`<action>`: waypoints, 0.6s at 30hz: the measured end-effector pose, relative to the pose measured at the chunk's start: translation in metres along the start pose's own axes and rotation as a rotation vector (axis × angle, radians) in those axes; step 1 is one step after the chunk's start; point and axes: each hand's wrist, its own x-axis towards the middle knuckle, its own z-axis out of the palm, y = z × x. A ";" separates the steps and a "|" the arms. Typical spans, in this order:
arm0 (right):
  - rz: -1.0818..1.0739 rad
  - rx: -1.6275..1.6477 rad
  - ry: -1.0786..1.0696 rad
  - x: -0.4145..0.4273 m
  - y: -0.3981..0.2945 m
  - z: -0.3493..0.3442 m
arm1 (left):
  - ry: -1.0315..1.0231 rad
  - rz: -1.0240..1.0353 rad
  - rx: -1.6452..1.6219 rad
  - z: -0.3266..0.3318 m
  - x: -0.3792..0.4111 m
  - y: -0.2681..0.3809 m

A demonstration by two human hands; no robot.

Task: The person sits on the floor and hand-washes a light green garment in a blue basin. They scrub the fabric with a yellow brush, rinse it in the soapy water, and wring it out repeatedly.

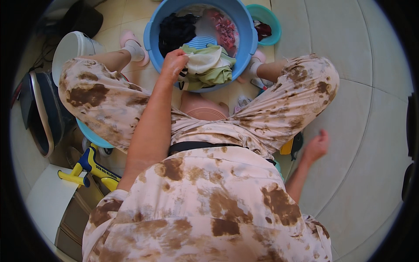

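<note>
My left hand [175, 64] grips the edge of a light green and white garment [209, 62]. The cloth is bunched over the near side of a large blue plastic basin [150, 39], partly covering a ridged blue washboard surface [202, 41]. Dark wet clothing [176, 31] lies at the basin's left, and a red and pink cloth [226, 28] lies in sudsy water at its right. Out to the right of my knee, well away from the basin, my right hand [316, 147] is raised over the floor. Blur hides its exact finger pose; no object shows in it.
A small teal basin [276, 28] with dark red cloth stands right of the blue one. At left are a white bucket [73, 46], a black bucket [81, 19] and a yellow and blue kids' scooter [95, 167]. A pink plastic item [203, 106] sits between my legs.
</note>
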 end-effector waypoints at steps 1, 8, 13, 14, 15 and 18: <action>-0.003 0.147 0.100 0.034 -0.041 -0.032 | -0.026 -0.007 -0.091 0.003 0.000 0.004; -0.378 1.206 -0.539 0.128 -0.285 0.008 | -0.307 -0.040 -0.733 0.002 -0.004 0.029; -0.978 0.755 -0.847 0.065 -0.351 0.211 | -0.521 0.010 -1.011 -0.007 -0.003 0.035; -1.007 0.690 -0.849 0.054 -0.350 0.228 | -0.507 0.018 -1.046 -0.010 -0.002 0.033; -1.031 0.622 -0.847 0.046 -0.348 0.240 | -0.498 0.027 -1.080 -0.010 -0.001 0.031; -0.951 0.697 -0.915 0.041 -0.326 0.261 | -0.412 -0.005 -1.160 -0.008 0.002 0.027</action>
